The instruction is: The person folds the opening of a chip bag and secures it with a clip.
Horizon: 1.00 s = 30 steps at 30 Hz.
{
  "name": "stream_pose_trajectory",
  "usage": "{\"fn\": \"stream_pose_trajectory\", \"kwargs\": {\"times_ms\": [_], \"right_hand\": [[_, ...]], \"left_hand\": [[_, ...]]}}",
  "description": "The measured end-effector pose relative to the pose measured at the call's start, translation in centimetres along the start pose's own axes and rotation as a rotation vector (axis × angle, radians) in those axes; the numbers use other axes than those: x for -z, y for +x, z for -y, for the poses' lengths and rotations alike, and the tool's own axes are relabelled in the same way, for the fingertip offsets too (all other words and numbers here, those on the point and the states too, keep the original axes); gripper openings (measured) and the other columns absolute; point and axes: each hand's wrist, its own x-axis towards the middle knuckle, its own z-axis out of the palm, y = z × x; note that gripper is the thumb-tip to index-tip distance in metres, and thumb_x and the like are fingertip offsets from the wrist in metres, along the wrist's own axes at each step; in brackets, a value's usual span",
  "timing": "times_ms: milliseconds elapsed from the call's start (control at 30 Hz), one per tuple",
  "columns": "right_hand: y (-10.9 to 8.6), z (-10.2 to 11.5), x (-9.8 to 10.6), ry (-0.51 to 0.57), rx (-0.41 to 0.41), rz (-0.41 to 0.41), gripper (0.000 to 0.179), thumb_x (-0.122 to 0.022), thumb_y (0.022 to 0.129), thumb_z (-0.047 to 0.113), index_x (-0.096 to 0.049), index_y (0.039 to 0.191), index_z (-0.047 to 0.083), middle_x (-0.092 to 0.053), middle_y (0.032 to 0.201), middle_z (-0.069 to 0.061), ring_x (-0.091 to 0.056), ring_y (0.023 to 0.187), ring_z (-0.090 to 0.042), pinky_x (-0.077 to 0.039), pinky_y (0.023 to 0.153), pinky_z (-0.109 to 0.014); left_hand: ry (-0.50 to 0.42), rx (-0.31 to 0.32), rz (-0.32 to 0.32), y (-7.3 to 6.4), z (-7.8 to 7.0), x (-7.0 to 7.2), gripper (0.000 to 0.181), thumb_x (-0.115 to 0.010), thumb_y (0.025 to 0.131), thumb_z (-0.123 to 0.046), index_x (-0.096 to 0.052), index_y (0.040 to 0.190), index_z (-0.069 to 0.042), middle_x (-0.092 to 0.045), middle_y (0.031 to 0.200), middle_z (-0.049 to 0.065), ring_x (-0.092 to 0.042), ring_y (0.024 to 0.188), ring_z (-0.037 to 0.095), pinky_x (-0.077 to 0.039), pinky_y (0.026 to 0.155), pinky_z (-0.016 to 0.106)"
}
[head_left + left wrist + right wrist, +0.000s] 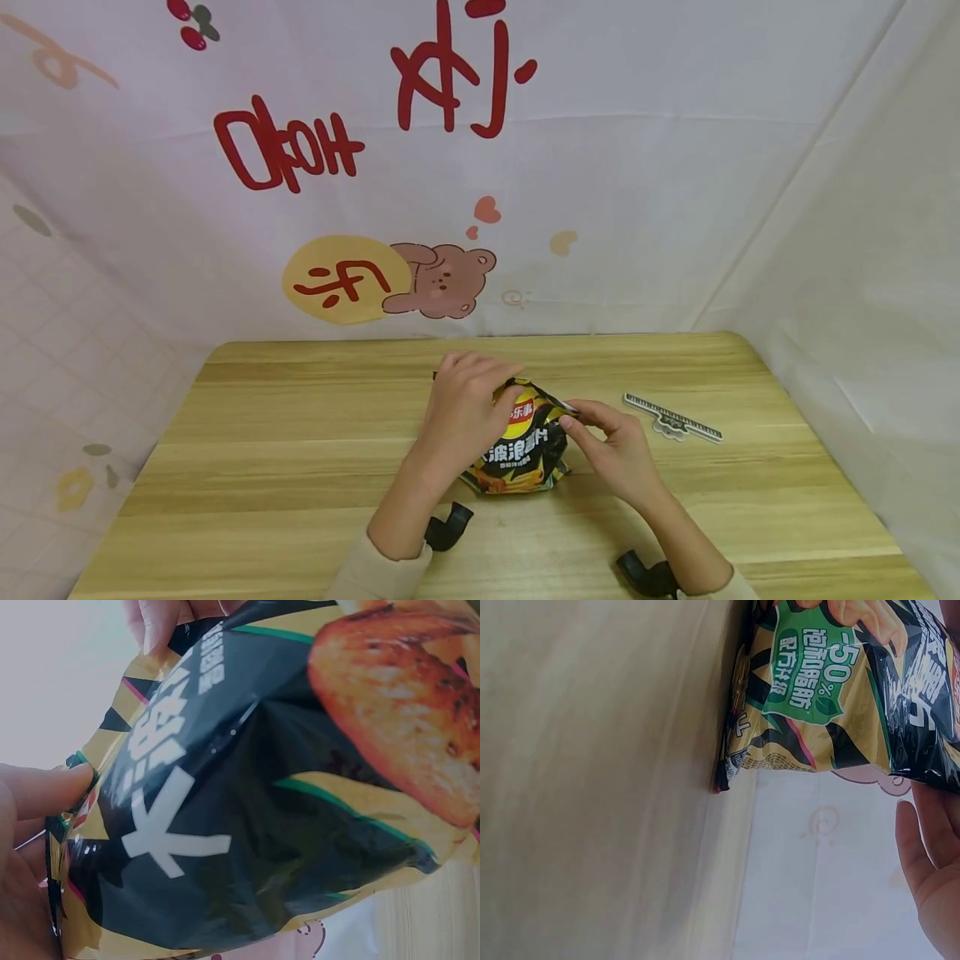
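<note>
A black and yellow chip bag [517, 454] with a red and yellow logo stands on the table, its front toward me. My left hand [471, 400] holds the bag's upper left side, with the thumb on the front and the other fingers behind. In the left wrist view, that thumb [60, 787] presses close to the top edge. My right hand [618, 450] pinches the top right corner between thumb and fingers. From the right wrist, the bag's lower end [817, 727] shows against the tabletop, while the right hand [934, 862] is only partly in view.
A long silver clip with a ruler-like bar [672, 418] lies on the wooden table [285, 450] to the right of the bag. Black curved pieces [450, 527] sit by both wrists. A white printed cloth [637, 167] hangs behind the table and along its sides.
</note>
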Motion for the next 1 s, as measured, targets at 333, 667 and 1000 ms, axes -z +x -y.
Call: {"fn": "stream_pose_trajectory", "kwargs": {"times_ms": [333,667,1000], "right_hand": [[0.1,-0.3,0.1,-0.002,0.006,-0.016,0.017,-0.076,0.092,-0.004,-0.079,0.106,0.005,-0.08,0.093,-0.003,-0.073,0.088,-0.006,-0.053,0.083,-0.016],[0.3,-0.5,0.3,0.092,-0.016,-0.032,0.017,-0.078,0.089,-0.007,-0.082,0.103,0.002,-0.08,0.096,-0.009,-0.074,0.088,-0.004,-0.059,0.077,-0.02],[0.2,-1.3,0.9,0.166,-0.008,-0.001,0.018,-0.077,0.087,-0.012,-0.08,0.103,-0.006,-0.079,0.099,-0.014,-0.075,0.093,-0.004,-0.06,0.078,-0.022]], "left_hand": [[-0.067,0.012,-0.011,0.2,0.2,0.2,0.013,-0.079,0.093,-0.006,-0.082,0.106,-0.01,-0.08,0.104,0.002,-0.072,0.101,0.021,-0.048,0.095,0.041],[-0.137,0.015,-0.01,0.2,0.7,0.6,0.011,-0.078,0.093,-0.001,-0.082,0.1,-0.009,-0.08,0.097,0.001,-0.073,0.096,0.018,-0.047,0.099,0.042],[-0.183,-0.019,-0.002,0.1,0.8,0.7,0.025,-0.075,0.09,0.011,-0.084,0.098,-0.011,-0.08,0.096,0.0,-0.074,0.093,0.016,-0.05,0.094,0.039]]}}
